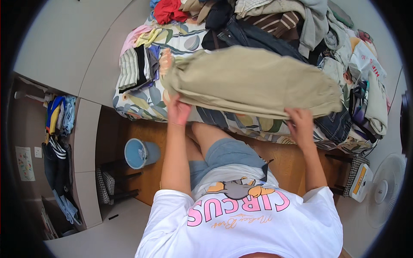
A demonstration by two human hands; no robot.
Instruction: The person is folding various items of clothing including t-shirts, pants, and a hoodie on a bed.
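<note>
A pair of khaki trousers (249, 79), folded lengthwise, stretches across the near side of the bed. My left hand (178, 111) grips the near edge close to the left end, which looks like the gathered waist. Farther right, my right hand (300, 124) pinches the same edge between thumb and fingers, short of the cuffed leg end. The cloth partly hides the fingers of my left hand. Beneath the trousers lies a leaf-patterned bedspread (183, 41). A small stack of folded clothes (137, 69), striped, black and grey, lies left of the trousers.
Dark jeans (262, 41) and a heap of loose clothes (279, 21) cover the bed's far side. More folded clothes (365, 105) lie at its right end. A blue bin (142, 154) stands on the floor at left, near an open wardrobe (60, 150). At right stands a white fan (385, 191).
</note>
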